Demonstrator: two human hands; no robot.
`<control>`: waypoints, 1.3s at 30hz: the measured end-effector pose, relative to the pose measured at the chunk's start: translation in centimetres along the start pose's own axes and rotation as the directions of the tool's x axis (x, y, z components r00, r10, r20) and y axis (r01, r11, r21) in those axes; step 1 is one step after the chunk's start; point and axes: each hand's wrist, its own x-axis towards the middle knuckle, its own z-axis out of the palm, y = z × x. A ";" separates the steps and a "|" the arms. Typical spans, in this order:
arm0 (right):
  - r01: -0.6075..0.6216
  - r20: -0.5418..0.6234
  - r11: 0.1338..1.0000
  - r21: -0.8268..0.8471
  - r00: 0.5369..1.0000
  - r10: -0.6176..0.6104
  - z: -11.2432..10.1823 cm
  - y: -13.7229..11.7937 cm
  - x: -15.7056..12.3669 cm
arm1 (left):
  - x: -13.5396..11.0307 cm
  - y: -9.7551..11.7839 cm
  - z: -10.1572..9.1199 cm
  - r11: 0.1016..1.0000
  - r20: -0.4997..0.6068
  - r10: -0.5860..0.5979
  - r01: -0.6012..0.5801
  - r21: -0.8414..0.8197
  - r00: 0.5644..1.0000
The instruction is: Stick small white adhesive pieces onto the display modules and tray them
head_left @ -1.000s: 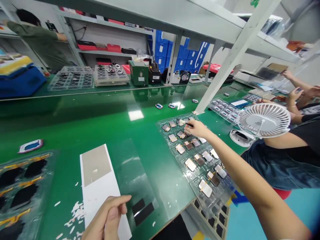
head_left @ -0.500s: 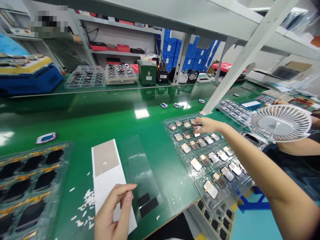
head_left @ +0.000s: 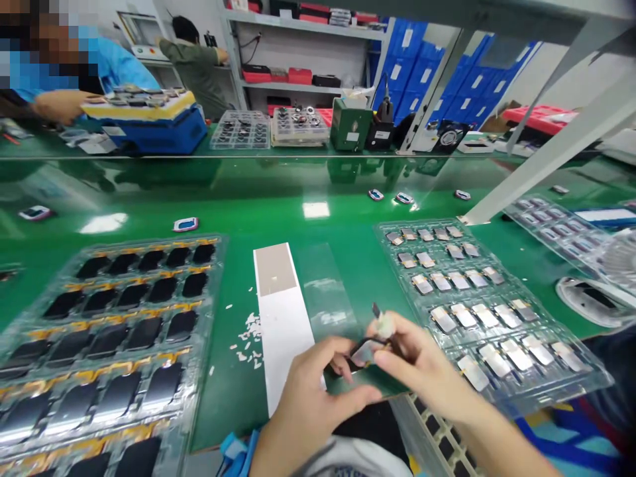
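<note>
My right hand (head_left: 415, 351) grips a small display panel (head_left: 366, 352) with a silvery back and dark edge between thumb and fingers, above the bench's front edge. A dark pointed tip (head_left: 376, 309), perhaps of tweezers, sticks up beside a pale covering on one fingertip. My left hand (head_left: 322, 391) curves around the panel's left side, its fingers at the edge and its thumb stretched apart. Under and beyond it lies a white card strip (head_left: 283, 331) with a beige section at its far end. To the right stands a clear tray (head_left: 417, 311) of silver-backed panels, with a gap in its second row.
At left, another clear tray (head_left: 211, 311) holds black screens with orange flex strips. White scraps (head_left: 251, 338) litter the bench beside the card. A transparent sheet (head_left: 325, 285) lies right of it. A slanted white post (head_left: 527, 152) rises at right. Co-workers are across the bench.
My right hand has come back from the right tray to the front centre, bringing a panel. My left hand has moved right to meet it. The view has swung left.
</note>
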 end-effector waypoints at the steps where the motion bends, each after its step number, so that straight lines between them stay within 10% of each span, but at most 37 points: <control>1: -0.006 0.035 0.997 0.074 0.999 0.003 1.6 0.8 -0.1 | -0.1 0.0 -0.1 1.000 -0.029 0.028 -0.028 0.009 0.999; 8: 0.187 -0.079 0.860 0.474 0.982 -0.170 2.2 3.7 0.4 | -1.1 -0.6 -2.8 0.934 0.070 0.304 -0.312 0.175 0.950; 11: 0.326 -0.283 0.921 0.212 0.923 -0.262 0.5 4.3 0.4 | -1.5 -1.2 -3.1 0.868 0.195 0.340 -0.387 0.311 0.920; 15: 0.193 -0.290 0.974 -0.118 0.932 -0.220 -0.2 4.7 0.5 | -1.6 -1.6 -2.5 0.785 0.328 0.290 -0.419 0.456 0.899; 39: 0.184 -0.455 0.982 -0.039 0.872 -0.182 1.4 5.3 1.0 | -0.4 -1.8 -1.8 0.740 0.362 0.199 -0.381 0.554 0.911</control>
